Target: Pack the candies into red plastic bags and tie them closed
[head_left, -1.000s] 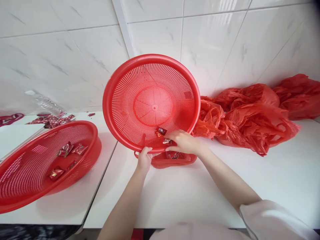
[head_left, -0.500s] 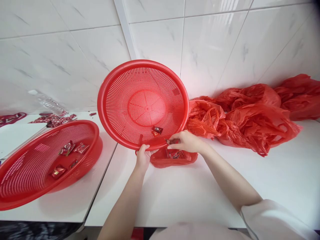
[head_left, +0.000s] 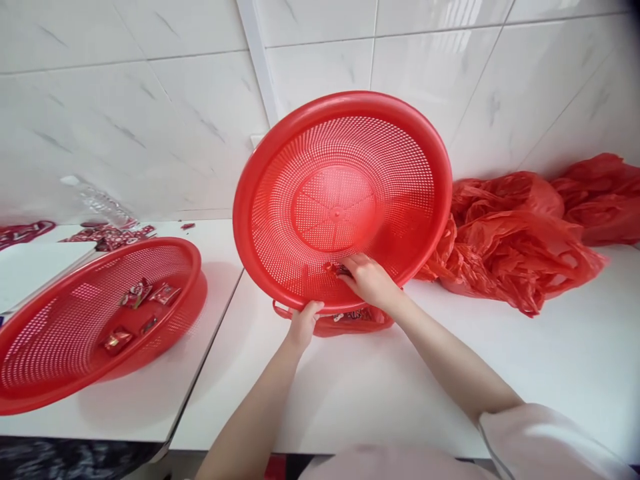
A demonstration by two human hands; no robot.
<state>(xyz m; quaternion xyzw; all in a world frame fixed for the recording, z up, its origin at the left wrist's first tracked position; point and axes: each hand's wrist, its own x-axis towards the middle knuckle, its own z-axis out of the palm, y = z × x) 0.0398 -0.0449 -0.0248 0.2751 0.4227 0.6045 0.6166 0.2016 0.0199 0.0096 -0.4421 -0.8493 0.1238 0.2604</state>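
Note:
A round red perforated plastic basket (head_left: 320, 140) stands tilted up on its edge, its inside facing me. My left hand (head_left: 304, 325) grips its lower rim. My right hand (head_left: 369, 280) reaches inside near the bottom, fingers closed around a small red wrapped candy (head_left: 340, 270). Under the basket, on the white table (head_left: 380, 393), lies a small red bag (head_left: 350, 321) with more wrapped candies in it.
At the left a second red basket (head_left: 60, 373) rests tilted and holds several wrapped candies (head_left: 137, 295). More red wrappers (head_left: 107, 235) lie near the back wall. Crumpled red plastic bags (head_left: 520, 240) are piled at the right against the tiled wall.
The tilted basket has shifted to the right and risen. My right hand moved from over the small bag back into the basket, onto a candy there.

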